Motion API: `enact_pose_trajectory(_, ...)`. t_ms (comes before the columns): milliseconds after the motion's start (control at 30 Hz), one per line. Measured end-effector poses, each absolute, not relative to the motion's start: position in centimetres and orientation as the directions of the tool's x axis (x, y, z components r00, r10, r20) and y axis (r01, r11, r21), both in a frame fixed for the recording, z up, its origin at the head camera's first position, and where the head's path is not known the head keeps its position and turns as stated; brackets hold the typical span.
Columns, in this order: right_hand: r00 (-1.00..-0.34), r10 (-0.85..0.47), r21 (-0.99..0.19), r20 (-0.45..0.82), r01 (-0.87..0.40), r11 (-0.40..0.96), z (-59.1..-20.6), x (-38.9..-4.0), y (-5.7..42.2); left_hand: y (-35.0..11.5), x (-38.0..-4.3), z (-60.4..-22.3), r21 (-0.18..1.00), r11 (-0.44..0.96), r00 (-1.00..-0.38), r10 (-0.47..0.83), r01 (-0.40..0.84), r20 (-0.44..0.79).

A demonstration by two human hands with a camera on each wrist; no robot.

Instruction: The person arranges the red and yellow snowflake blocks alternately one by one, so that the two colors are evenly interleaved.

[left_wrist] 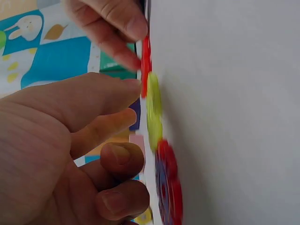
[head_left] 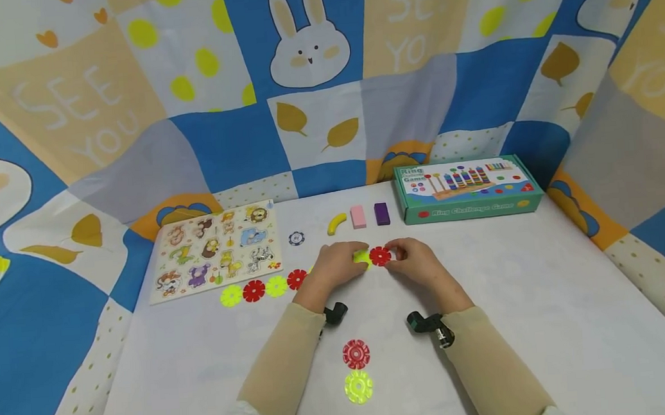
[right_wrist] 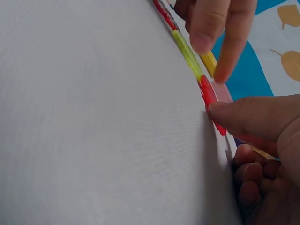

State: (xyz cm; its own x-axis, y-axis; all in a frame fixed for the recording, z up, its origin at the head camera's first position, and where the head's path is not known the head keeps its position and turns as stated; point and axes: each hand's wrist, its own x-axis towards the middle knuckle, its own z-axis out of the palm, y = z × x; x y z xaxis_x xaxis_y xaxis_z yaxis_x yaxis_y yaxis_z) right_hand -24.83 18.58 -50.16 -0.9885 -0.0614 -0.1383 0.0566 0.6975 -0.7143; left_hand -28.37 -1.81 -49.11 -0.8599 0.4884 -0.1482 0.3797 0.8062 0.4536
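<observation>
A row of red and yellow-green notched plastic discs runs across the white table, partly hidden by my left hand. At its right end is a red disc, with my right hand pinching it between thumb and fingers. The neighbouring yellow-green disc meets that red disc edge to edge. My left thumb and forefinger are spread beside this joint, straight and apart, gripping nothing. Further left in the row lie a red disc and a yellow-green disc.
Nearer me lie a loose red disc and a yellow-green disc. Behind the hands are a yellow banana-shaped piece, pink block, purple block and chip. An animal puzzle board stands left, a green game box right.
</observation>
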Motion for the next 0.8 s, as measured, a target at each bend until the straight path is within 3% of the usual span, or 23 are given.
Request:
enact_pose_trajectory(267, -0.990, -0.046, -0.680, -0.133, 0.058, 0.731, -50.2, -24.6, 17.5, -0.6, -28.3, -49.9, 0.462, 0.804, -0.856, 0.492, 0.374, -0.162)
enact_pose_trajectory(500, -0.984, 0.028, -0.671, -0.175, 0.140, 0.728, -49.8, -24.4, 17.9, -0.1, -28.2, -49.8, 0.475, 0.790, -0.845, 0.510, 0.388, -0.158)
enact_pose_trajectory(800, -0.982, 0.007, -0.673, -0.191, 0.136, 0.727, -49.7, -24.7, 17.9, 0.3, -28.7, -49.8, 0.397, 0.799, -0.838, 0.533, 0.452, -0.117)
